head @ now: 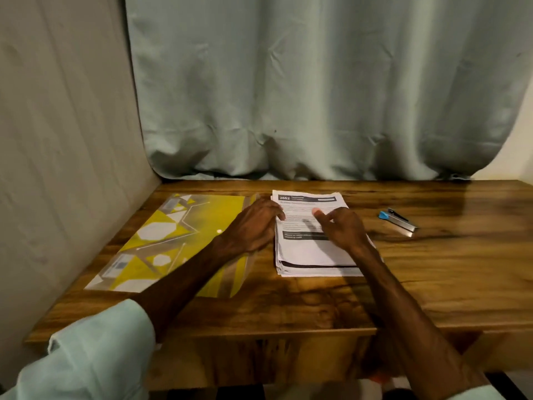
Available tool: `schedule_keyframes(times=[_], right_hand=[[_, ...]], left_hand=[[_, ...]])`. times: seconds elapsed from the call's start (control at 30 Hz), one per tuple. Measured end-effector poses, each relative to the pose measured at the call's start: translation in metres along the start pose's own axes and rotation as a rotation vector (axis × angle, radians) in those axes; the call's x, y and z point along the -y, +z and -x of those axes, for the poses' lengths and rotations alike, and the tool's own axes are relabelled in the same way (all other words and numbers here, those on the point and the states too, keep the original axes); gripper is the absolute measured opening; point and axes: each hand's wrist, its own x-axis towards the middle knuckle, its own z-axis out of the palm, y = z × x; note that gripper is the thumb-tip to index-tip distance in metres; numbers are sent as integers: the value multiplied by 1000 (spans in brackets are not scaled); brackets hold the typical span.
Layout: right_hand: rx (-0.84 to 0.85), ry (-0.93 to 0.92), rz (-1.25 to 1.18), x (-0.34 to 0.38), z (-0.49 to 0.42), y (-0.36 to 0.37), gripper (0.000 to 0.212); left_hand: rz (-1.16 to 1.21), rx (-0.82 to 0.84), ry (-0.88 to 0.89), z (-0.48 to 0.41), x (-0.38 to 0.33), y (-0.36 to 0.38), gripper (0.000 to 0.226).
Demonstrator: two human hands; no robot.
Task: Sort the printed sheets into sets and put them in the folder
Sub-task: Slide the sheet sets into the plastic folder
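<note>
Looking down from head height, the stack of printed sheets [311, 255] sits mid-worktop [288, 301], with the yellow folder [173, 241] lying flat just to its left. The left hand [253, 223] has its fingers bent onto the stack's left edge, and honestly I can't tell if that grip has a sheet pinched. The right hand [341, 226] rests on top of the stack, grip loose, holding nothing. A small blue-and-silver tool [399, 222] lies off to the right.

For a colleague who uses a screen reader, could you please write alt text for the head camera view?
A person's left hand and right hand rest on a stack of printed sheets on a wooden table. A yellow patterned folder lies flat to the stack's left, a blue and silver tool to its right, with a curtain behind.
</note>
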Motion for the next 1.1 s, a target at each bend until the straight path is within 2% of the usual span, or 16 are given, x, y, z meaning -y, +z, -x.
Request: schedule_keyframes(times=[0.1,0.17,0.27,0.33,0.47,0.77,0.87,0.97,1.03,1.1], right_hand=[[-45,102,153,-31,-7,-22,67],[25,156,220,-42,-7,-33,75],[97,201,164,-46,-14,-42,80],[94,241,126,-47,-22,-46,70],[105,281,55,-47,-35,-50,42],[-45,198,131,-52,-39,-62,26],[-28,112,52,-50,-38,-71,20],[84,52,-21,-44,-35,-83,26],[54,31,-114,-40,-35,-92,26],[-33,19,-311,-37,-37,-98,24]], left_hand=[[61,42,-88,-16,-13,8,32],[97,42,-135,-24,-21,14,35],[25,39,-163,-25,-20,31,21],[-17,13,-178,-20,-17,43,15],[60,-98,-217,-17,-14,47,9],[112,-171,-233,-10,-7,53,10],[109,-154,-239,-9,-10,53,11],[99,-144,-246,-9,-10,51,14],[146,-157,-249,-10,-13,44,23],[203,-219,-272,-7,-16,32,22]])
